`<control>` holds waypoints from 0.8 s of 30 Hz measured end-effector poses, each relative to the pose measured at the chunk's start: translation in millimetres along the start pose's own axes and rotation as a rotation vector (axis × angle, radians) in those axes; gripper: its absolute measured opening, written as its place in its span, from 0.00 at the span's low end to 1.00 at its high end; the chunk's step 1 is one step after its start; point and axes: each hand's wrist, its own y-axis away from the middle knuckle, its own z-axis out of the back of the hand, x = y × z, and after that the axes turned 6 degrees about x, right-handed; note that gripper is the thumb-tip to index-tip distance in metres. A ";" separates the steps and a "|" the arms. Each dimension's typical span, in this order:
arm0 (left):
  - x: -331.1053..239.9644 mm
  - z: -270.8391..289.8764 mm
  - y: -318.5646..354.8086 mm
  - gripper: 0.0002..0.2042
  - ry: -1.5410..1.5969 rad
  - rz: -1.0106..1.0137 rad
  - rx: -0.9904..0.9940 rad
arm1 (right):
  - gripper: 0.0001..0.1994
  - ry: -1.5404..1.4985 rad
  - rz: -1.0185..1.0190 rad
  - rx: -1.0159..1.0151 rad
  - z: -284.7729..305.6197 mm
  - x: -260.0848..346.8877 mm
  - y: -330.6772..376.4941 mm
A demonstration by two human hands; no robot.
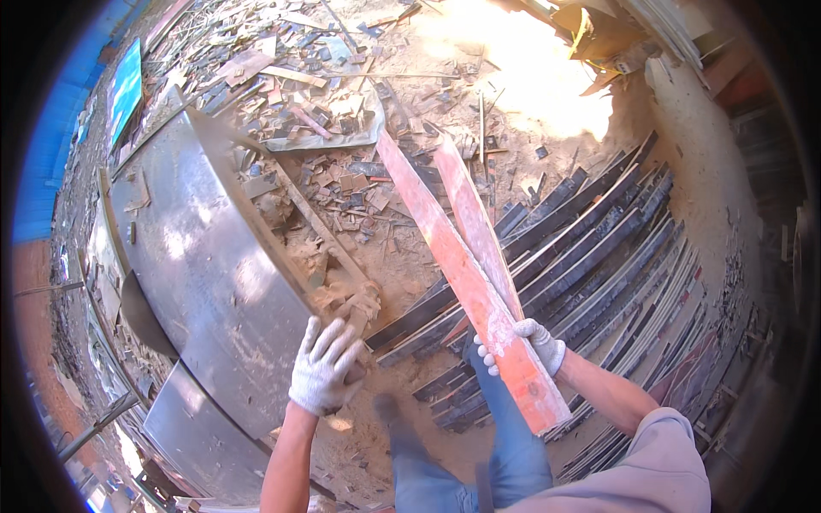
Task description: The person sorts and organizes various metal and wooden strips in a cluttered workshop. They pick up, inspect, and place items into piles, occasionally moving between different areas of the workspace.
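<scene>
My right hand, in a white knit glove, grips two long red-painted wooden boards near their lower end. The boards slant up and away over the ground. My left hand, also gloved, rests closed on the sawdust-covered corner of a metal saw table, at the end of its wooden fence rail.
A row of dark planks lies on the ground to the right, under the boards. Wood scraps and offcuts litter the dirt behind the table. A dirt mound rises at the upper right. My legs in blue trousers stand below.
</scene>
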 end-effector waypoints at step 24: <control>-327.9 15.2 309.9 0.48 2.324 -0.247 0.041 | 0.52 1.731 0.824 -1.077 -49.8 -658.5 192.7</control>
